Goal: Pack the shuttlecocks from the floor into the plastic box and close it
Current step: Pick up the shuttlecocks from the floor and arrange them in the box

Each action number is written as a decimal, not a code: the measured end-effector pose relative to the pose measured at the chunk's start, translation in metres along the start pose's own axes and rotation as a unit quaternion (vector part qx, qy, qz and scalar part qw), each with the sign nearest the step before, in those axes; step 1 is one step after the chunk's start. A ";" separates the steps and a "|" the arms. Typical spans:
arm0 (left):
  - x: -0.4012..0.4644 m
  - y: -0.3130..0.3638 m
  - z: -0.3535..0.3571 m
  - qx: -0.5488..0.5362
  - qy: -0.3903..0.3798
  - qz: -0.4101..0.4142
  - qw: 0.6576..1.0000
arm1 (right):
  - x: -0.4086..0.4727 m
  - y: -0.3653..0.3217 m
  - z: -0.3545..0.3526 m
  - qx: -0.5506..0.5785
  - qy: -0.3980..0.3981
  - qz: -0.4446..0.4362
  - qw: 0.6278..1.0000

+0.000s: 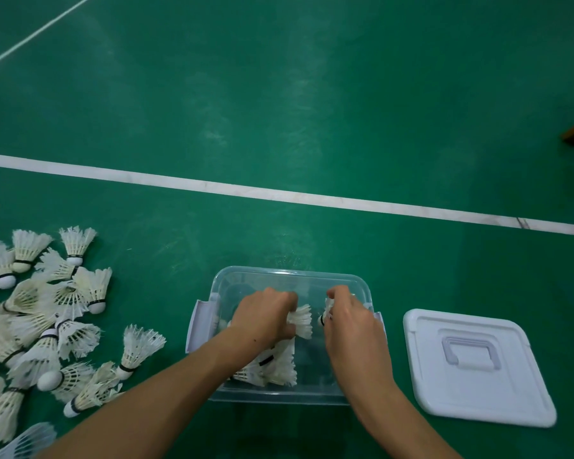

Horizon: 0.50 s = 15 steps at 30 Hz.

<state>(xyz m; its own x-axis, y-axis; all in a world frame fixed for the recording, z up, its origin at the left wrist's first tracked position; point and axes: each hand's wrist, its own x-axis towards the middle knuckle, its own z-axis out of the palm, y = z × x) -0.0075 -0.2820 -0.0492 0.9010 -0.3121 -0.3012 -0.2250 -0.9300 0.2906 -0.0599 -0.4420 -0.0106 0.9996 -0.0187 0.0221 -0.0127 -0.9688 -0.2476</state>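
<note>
Clear plastic box (289, 397) at lower centre, both hands inside: left hand (265, 318) grip round a shuttlecock (301, 321) lying sideways, right hand (349, 315) grip pinching another; loose pile (43, 329) lower left, nearer the left hand; lid (478, 369) right.

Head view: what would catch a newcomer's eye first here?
Both hands, left hand and right hand, reach into the clear plastic box at bottom centre, each gripping a shuttlecock. A big heap of shuttlecocks lies on the green floor to the left, and the white lid sits to the box's right.
</note>
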 end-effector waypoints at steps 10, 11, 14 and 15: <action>-0.005 -0.006 0.000 -0.020 0.034 -0.007 0.999 | 0.016 0.004 0.027 0.292 -0.069 0.135 0.944; -0.005 -0.007 -0.001 -0.023 0.036 -0.008 0.999 | 0.018 0.004 0.029 0.315 -0.083 0.153 0.933; -0.008 -0.007 -0.003 -0.021 0.030 -0.009 0.999 | 0.022 0.000 0.040 0.368 -0.139 0.215 0.894; -0.009 -0.007 -0.003 -0.020 0.028 -0.010 0.999 | 0.024 0.000 0.045 0.385 -0.157 0.239 0.878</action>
<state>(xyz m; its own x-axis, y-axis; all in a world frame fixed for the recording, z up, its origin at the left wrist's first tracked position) -0.0129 -0.2720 -0.0456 0.9245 -0.2820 -0.2564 -0.1935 -0.9269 0.3216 -0.0348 -0.4309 -0.0534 0.8445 -0.1913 -0.5002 -0.5315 -0.4127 -0.7397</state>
